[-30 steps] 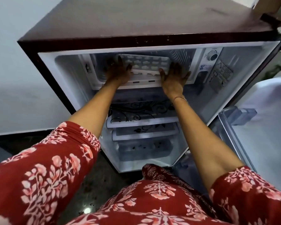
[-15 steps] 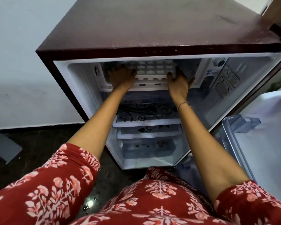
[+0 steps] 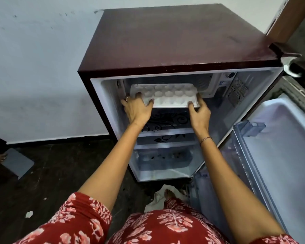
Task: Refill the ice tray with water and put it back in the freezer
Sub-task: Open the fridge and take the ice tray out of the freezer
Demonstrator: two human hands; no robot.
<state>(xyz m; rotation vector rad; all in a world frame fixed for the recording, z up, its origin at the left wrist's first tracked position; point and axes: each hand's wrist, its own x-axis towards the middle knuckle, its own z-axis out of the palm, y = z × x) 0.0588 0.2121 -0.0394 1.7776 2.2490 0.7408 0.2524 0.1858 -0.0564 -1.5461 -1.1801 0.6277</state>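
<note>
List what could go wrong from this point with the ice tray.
1. The ice tray is half out of the freezer compartment, held only at its near corners by the left hand and right hand; a tilt could drop it or spill whatever its cells hold.
2. Its far edge may catch on the compartment opening.
3. The fridge door stands open beside the right arm, easy to bump.

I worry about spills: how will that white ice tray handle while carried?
The ice tray looks like thin moulded plastic, so probably light and slightly flexible. Its shallow open cells would likely slosh if tilted; the left hand and right hand gripping both ends suit it.
</note>
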